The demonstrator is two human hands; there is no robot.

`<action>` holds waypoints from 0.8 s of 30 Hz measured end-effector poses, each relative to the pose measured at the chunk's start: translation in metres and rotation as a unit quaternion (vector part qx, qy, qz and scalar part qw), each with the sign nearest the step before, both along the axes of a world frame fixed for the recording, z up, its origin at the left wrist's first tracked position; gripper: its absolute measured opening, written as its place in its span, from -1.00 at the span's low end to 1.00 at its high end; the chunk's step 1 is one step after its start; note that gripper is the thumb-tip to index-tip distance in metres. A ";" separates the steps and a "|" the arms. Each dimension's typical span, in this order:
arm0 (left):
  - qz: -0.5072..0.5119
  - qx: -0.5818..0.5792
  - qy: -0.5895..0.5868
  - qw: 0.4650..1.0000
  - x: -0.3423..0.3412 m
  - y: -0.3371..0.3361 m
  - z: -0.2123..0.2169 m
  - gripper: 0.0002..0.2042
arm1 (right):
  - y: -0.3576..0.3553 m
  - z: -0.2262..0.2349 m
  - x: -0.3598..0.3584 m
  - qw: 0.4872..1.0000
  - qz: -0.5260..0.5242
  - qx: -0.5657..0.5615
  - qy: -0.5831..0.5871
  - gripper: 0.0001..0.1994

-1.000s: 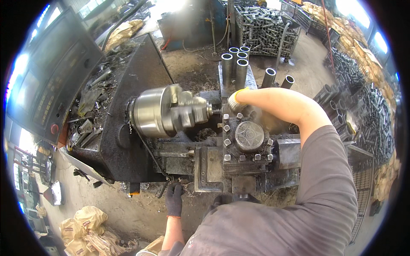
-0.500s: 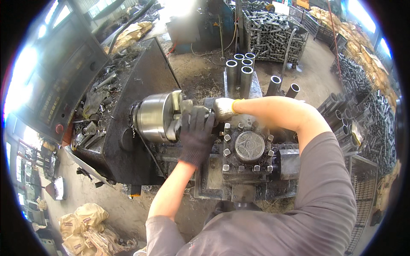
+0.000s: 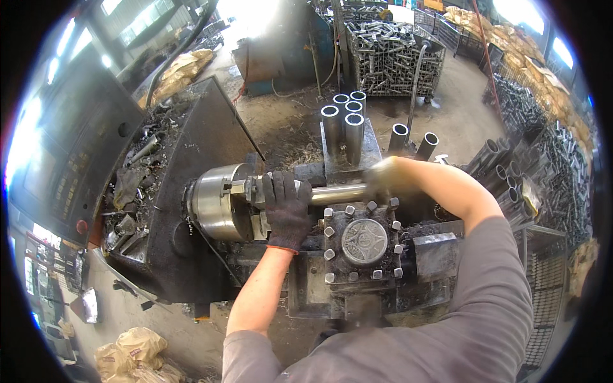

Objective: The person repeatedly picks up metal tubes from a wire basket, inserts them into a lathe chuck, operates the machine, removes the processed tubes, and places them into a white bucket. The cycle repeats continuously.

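My left hand, in a dark knit glove, lies just right of the lathe chuck, its fingers curled over the left part of a shiny round steel tube. That tube runs level to the right, behind the square tool post with bolts round its top. At the tube's right end is my right hand, in a pale glove. Motion smears its fingers, so their grip does not show. The chuck jaws are partly hidden by my left hand; whether the tube's left end sits between them I cannot make out.
Several upright steel tubes stand on a block behind the tool post; more tubes lean at the right. The machine's headstock carries scraps and shavings on top. Beyond stands a wire cage full of metal parts. Sacks lie lower left.
My right hand has moved right, away from my left hand, and a length of shiny tube now shows between them. My left hand remains by the chuck. The whole view has shifted slightly.
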State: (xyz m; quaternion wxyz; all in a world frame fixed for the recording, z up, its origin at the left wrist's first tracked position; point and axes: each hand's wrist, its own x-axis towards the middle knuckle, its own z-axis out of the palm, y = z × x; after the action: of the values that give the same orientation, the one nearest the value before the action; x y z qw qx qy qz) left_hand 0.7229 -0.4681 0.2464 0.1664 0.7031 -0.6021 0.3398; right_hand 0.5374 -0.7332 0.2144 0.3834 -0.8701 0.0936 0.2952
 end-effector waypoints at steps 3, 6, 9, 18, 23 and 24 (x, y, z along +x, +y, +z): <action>-0.009 0.022 0.013 1.000 0.002 0.002 -0.001 -0.48 | -0.003 0.014 -0.056 0.996 -0.056 -0.048 0.056 -0.83; -0.033 0.051 0.052 0.997 0.002 0.007 0.002 -0.41 | 0.008 0.050 -0.054 0.951 -0.055 -0.301 -0.035 -0.60; -0.086 0.049 0.089 0.991 0.002 0.010 0.012 -0.33 | 0.022 0.094 -0.005 0.843 -0.381 -0.358 -0.123 -0.14; -0.149 -0.047 0.146 0.977 0.012 0.028 0.045 -0.40 | 0.000 0.132 0.044 0.854 -0.242 -0.457 -0.060 -0.53; -0.173 -0.017 0.227 0.958 -0.004 -0.011 0.078 -0.33 | 0.039 0.142 0.013 0.802 -0.085 -0.590 0.026 -0.71; -0.209 -0.054 0.183 0.959 -0.011 -0.026 0.087 -0.38 | 0.050 0.147 0.008 0.787 -0.091 -0.610 -0.016 -0.74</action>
State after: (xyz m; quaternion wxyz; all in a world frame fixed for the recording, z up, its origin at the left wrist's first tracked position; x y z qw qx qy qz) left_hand 0.7115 -0.4945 0.3331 0.3787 0.6018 -0.6755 0.1954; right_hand 0.5454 -0.6828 0.3618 -0.2002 -0.9152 0.3262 0.1263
